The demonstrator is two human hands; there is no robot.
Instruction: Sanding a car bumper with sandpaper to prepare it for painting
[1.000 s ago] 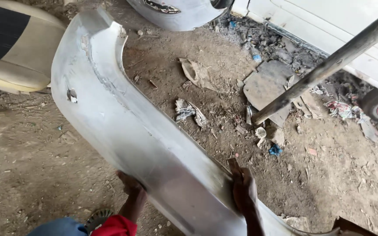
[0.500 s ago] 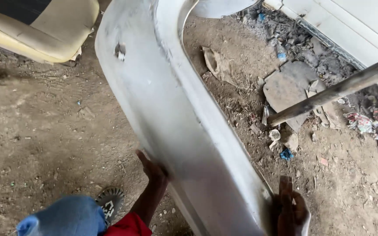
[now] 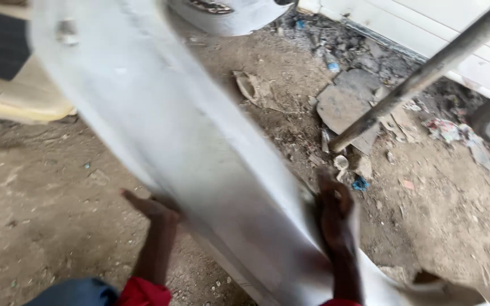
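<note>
Left dirt [image 3: 41, 215] open — pole [image 3: 421, 79], rubble [image 3: 347, 107] right.

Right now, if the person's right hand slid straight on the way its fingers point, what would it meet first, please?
The right hand points up-frame along the grey bumper panel edge; past it, probably the small pale scrap on the dirt, then the slanted metal pole. Depth is unclear.

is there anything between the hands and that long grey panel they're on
Nothing visible. The left hand presses against the long grey panel at its left edge, and the right hand lies on its right edge, both bare and touching it directly. The metal pole and rubble sit off to the right on the dirt.
</note>
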